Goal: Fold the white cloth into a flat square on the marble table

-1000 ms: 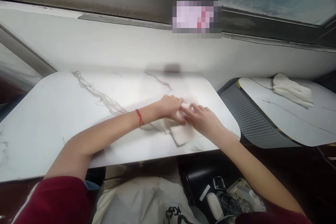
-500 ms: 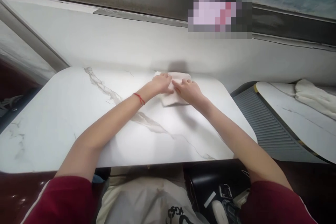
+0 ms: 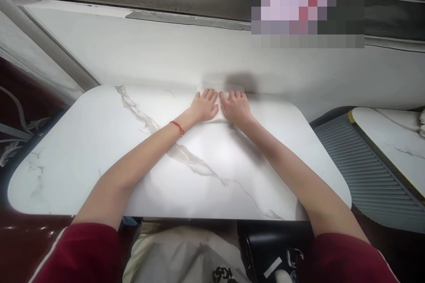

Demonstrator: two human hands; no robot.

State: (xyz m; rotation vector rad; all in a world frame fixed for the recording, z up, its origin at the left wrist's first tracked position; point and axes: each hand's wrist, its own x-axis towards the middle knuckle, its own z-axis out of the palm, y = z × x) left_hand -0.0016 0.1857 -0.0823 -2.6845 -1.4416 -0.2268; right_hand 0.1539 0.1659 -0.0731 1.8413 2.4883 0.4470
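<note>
Left hand (image 3: 205,105) and right hand (image 3: 236,106) are lying flat, just apart, both partly covering a pale cloth (image 3: 219,117) along the far edge of the marble-patterned tabletop (image 3: 99,128); neither is sitting nearer, and its long axis seems to be running sideways, though its outline is blurring.

Two grips (image 3: 204,105) (image 3: 236,108), one flat cloth (image 3: 217,118), two tabletops (image 3: 83,150) (image 3: 381,130), one bracelet (image 3: 178,127) show.
</note>
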